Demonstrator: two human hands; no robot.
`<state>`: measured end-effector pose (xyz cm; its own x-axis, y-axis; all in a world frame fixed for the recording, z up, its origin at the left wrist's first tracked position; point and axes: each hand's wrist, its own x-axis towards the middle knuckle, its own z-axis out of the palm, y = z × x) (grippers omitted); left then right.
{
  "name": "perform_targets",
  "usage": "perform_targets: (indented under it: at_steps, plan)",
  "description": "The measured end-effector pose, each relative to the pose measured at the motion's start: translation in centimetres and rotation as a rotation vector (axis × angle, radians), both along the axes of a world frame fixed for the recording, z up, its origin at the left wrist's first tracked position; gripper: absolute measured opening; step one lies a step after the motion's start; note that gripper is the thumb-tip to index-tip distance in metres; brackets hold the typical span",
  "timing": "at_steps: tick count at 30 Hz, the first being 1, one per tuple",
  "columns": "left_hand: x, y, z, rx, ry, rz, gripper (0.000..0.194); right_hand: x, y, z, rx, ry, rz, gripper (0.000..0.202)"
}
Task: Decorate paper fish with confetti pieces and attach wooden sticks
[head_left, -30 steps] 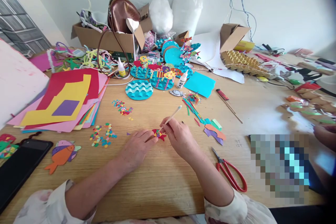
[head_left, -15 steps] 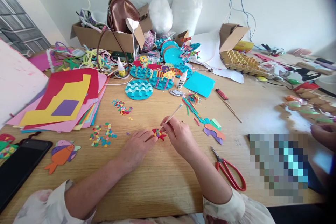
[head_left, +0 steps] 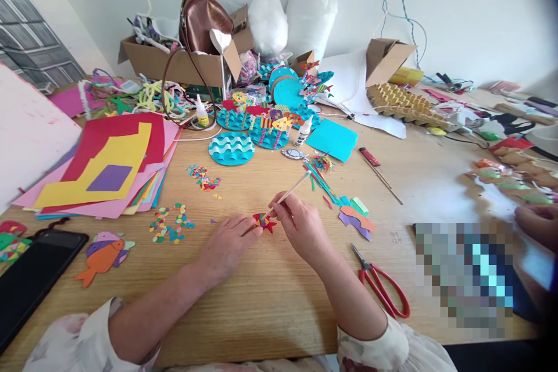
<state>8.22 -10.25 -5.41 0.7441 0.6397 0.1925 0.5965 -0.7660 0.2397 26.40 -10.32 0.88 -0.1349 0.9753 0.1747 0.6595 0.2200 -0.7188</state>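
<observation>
A small red paper fish [head_left: 269, 226] with coloured bits on its body lies flat on the table. My left hand [head_left: 227, 239] rests beside it, fingers stretched out and fingertips touching its left end. Pinched between the thumb and fingers of my right hand [head_left: 300, 222] is a cotton swab [head_left: 291, 190], tilted, its lower end at the fish and its white tip up to the right. Coloured paper dots [head_left: 171, 223] and tiny paper pieces [head_left: 203, 178] lie to the left. Red-handled scissors [head_left: 380, 280] are right of my right forearm.
Stacked coloured sheets [head_left: 108, 177], paper fish [head_left: 104, 253] and a black phone [head_left: 39, 285] occupy the left. Behind stand glue bottles [head_left: 302, 132], blue wavy pieces [head_left: 231, 149] and a cardboard box [head_left: 174, 67]. Another person's hand [head_left: 538, 225] is at the far right.
The cotton swab leans further over to the right, its upper tip lower than before. My left hand stays in place on the red paper fish.
</observation>
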Motion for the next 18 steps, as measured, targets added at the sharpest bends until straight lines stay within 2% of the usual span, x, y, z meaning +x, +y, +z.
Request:
perform_targets:
  at_steps: [9, 13, 18]
  plan:
    - [0.01, 0.07, -0.44, 0.025, 0.017, -0.001, 0.028, -0.07, -0.07, -0.17, 0.034, 0.021, -0.039, 0.011]
    - [0.08, 0.01, -0.23, 0.026, 0.021, 0.011, 0.025, -0.10, -0.06, -0.26, 0.026, -0.001, -0.020, 0.013]
    - [0.11, -0.05, 0.20, 0.020, 0.031, 0.002, 0.026, 0.43, -0.12, -0.52, 0.050, 0.052, -0.063, 0.011]
